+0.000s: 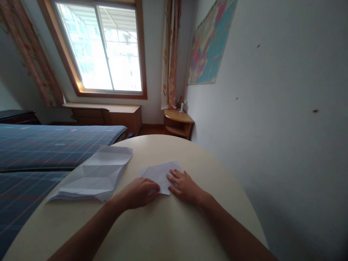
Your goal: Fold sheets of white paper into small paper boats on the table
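Note:
A folded sheet of white paper (157, 173) lies on the round cream table (217, 181) in front of me. My left hand (143, 191) is at its near left edge, fingers curled and thumb pressed in, closed on the paper. Flat on the right part of the same sheet rests my right hand (182, 184), its fingers spread and touching the paper. Part of the sheet's near edge is hidden under my left fingers.
To the left, a stack of creased white paper sheets (92, 174) sits by the table's edge. Beyond that edge is a bed with a blue plaid mattress (54, 141). A white wall (285, 145) rises on the right. A small corner cabinet (178, 116) stands behind the table.

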`<action>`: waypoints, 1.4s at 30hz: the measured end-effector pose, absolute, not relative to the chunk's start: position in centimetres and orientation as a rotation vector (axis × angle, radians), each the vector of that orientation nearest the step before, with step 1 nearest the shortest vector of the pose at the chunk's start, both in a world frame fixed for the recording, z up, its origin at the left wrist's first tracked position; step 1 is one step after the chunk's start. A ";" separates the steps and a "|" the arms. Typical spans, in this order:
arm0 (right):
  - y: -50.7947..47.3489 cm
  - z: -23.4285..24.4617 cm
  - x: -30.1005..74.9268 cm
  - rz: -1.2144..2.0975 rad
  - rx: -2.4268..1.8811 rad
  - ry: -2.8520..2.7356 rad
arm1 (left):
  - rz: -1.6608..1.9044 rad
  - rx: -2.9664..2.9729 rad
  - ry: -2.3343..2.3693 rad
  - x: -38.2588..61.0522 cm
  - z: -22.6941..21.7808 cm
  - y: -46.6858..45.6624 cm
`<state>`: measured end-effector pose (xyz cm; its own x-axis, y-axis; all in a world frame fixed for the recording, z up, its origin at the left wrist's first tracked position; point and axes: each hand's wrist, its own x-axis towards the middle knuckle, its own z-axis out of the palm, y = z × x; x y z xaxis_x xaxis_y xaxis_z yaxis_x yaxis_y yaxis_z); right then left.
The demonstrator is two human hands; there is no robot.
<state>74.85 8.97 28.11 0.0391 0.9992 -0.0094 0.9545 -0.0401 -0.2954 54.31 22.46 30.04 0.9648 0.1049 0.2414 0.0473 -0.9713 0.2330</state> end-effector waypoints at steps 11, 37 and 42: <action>9.0 28.1 75.2 0.312 -2.051 -2.031 | 0.655 2.904 0.400 55.4 28.1 23.4; 9.3 27.1 72.8 0.226 -2.041 -2.036 | 0.464 2.801 0.567 56.7 24.1 21.4; 9.5 26.9 72.9 0.296 -2.045 -2.082 | 0.228 2.860 0.715 56.3 25.3 21.7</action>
